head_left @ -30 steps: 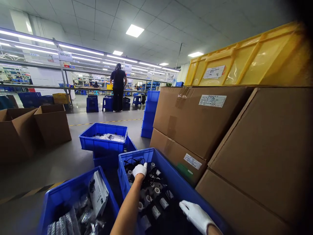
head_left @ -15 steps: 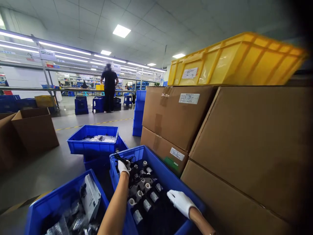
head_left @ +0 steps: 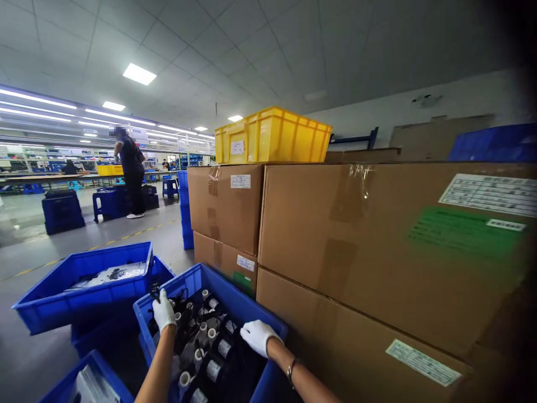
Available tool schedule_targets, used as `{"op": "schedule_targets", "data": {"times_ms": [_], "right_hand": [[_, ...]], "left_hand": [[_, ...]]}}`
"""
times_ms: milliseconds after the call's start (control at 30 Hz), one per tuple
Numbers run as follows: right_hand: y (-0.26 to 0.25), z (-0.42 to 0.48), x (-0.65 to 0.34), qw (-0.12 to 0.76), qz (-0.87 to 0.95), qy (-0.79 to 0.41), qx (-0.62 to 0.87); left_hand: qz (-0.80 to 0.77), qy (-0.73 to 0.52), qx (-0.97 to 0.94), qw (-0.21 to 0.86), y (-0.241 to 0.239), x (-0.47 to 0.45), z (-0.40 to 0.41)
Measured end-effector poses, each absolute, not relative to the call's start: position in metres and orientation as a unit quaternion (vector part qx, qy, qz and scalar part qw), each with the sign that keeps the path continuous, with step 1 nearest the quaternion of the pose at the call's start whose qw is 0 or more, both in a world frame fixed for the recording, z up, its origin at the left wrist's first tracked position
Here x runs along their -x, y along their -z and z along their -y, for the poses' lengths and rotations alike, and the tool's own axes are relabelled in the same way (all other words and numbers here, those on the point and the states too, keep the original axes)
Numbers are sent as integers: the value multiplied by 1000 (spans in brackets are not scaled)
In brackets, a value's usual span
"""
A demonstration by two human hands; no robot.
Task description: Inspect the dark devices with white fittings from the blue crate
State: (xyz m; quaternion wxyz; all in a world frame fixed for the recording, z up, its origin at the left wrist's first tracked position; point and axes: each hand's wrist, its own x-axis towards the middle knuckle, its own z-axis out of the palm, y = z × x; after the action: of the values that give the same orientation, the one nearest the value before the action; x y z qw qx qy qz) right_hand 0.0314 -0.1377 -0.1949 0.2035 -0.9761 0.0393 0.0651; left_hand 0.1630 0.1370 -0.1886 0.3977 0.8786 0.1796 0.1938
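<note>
A blue bin (head_left: 241, 298) in front of me holds rows of black pump-like units (head_left: 213, 369) with white round ports and white labels. Black cables run among them. At the bin's far left, my left hand (head_left: 164, 313), in a white glove, is closed on a bunched black cable (head_left: 155, 291). My right hand (head_left: 259, 337), also gloved, hovers over the bin's right part beside the units. Its fingers are stretched out, and no object shows in them.
Large cardboard boxes (head_left: 302, 218) are stacked along the right, with a yellow crate (head_left: 297, 137) on top. To the left stand a blue bin (head_left: 84, 296) with white printed sheets and another blue bin (head_left: 103, 369) with white papers. A person (head_left: 132, 173) stands farther back.
The view has swung right, so more cardboard boxes show. My left hand still has the cable at the bin's far left. The person in the back has turned sideways.
</note>
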Motion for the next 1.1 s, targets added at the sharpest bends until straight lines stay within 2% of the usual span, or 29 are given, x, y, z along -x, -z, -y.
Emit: {"op": "schedule_targets", "data": {"times_ms": [167,400,533,700,833,933,1100], "right_hand": [[206,123,-34,200,-13,-95,975],[225,119,-51,188,31,-127,973],[235,122,-58,193,42,-128,972],[239,124,-60,194,47,-126,972],[238,123,-57,184,54,-116,975],[238,121,-57,175,56,-111,977],[239,122,-61,181,42,-121,975]], "left_hand": [[-274,-170,-846,424,208,-156,-168],[-190,-206,-867,411,217,-162,-186],[-176,-185,-889,380,215,-163,-204],[-169,-127,-931,299,216,-159,-212],[-143,-144,-959,197,213,-156,-204],[-70,-142,-979,127,209,-160,-195],[103,-30,-993,45,223,-184,-165]]}}
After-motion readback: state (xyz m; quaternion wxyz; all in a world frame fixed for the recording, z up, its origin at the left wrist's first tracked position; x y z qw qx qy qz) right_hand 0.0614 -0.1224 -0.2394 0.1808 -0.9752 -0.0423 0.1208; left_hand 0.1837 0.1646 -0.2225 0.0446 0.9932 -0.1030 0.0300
